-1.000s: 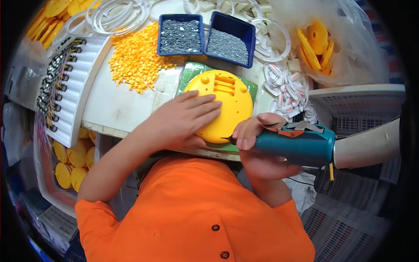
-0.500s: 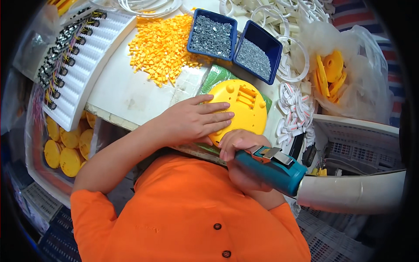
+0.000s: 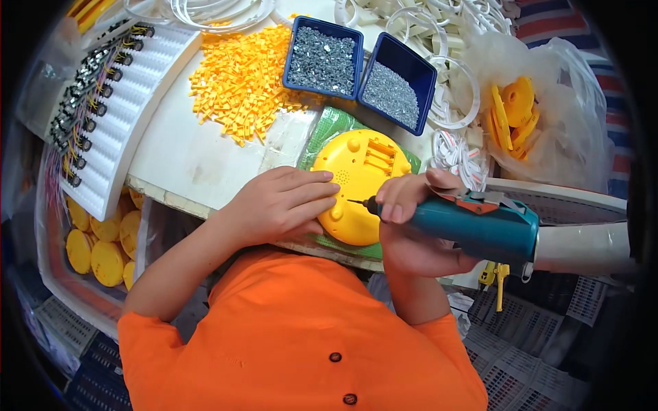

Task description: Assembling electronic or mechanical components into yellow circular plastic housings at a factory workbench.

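A round yellow plastic housing [image 3: 356, 154] lies on a green mat [image 3: 334, 130] at the table's front edge. Its upper side shows a battery compartment, small holes and round bumps. My left hand [image 3: 291, 198] rests on the housing's left rim, fingers stretched out together and lying flat. In my right hand [image 3: 418, 222] is a teal electric screwdriver [image 3: 473, 226], held nearly level with the fingers wrapped round its front. Its thin dark bit points left over the housing, close to my left fingertips. Whether the bit touches the plastic I cannot tell.
Two blue bins of small metal screws [image 3: 323, 60] [image 3: 391, 92] stand behind the housing. Left of them lies a heap of small yellow parts [image 3: 240, 85]. A white ribbed tray [image 3: 140, 103] holds wired components. Yellow discs [image 3: 106, 240] fill a container below left; a plastic bag [image 3: 569, 116] is at right.
My right hand has swung the screwdriver up and to the right, and its bit now shows over the housing. My left hand has slid back towards the left rim.
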A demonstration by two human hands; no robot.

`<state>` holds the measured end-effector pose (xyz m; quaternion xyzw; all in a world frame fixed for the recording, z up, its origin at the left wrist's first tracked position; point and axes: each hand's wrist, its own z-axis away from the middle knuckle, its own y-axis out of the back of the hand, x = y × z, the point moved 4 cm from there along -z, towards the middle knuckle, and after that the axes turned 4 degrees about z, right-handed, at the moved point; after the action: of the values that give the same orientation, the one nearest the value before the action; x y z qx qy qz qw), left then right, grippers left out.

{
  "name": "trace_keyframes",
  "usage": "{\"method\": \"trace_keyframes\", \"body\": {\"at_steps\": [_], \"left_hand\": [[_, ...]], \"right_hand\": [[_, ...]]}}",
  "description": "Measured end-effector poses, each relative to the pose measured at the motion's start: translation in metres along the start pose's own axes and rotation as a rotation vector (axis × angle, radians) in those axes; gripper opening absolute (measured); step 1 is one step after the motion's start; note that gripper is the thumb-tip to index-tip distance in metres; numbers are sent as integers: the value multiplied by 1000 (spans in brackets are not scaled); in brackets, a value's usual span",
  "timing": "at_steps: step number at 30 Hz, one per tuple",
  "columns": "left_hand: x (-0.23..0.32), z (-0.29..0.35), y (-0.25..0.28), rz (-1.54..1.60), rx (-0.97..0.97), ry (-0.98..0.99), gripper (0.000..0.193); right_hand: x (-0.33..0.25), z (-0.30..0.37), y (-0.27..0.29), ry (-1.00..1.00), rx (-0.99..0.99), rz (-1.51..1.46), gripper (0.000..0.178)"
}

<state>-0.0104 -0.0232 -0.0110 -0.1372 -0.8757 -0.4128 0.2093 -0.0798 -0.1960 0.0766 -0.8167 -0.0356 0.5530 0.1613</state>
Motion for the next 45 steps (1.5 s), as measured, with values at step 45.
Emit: {"method": "trace_keyframes", "body": {"at_steps": [45], "left_hand": [[1,-106,34,86,14,31,68]], "right_hand": [[-13,12,76,326,115,964,49]]}}
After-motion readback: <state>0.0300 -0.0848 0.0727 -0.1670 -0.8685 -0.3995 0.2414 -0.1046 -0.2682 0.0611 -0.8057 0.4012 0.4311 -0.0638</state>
